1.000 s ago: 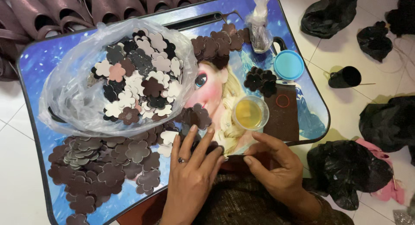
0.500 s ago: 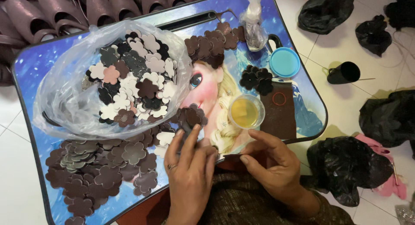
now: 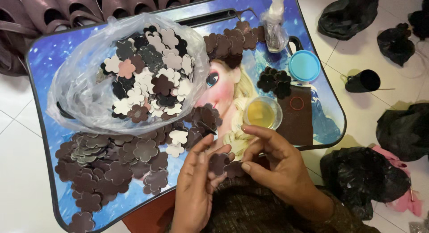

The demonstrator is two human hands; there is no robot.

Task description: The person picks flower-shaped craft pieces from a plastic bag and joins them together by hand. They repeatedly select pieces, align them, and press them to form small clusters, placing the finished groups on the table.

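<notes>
Both hands close together, left and right, fingers curled in a pinch.

Matt, leathery dark-brown flower-shaped cutouts are lying on a glossy, smooth printed blue plastic tray. A crinkled clear plastic bag is shining far left; the translucent yellow plastic cup is looking smooth.

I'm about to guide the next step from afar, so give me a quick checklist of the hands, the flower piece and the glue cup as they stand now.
1. Left hand holds the dark brown flower cutout: ok.
2. Right hand fingers touch a second cutout: ok.
3. Small cup of yellow liquid upright, close above the right hand: ok.
4. Blue lid off the cup, lying apart: ok.
5. Pile of loose cutouts lies close to the left hand: ok.
6. Whether the held cutout has liquid on it: cannot tell.
</notes>
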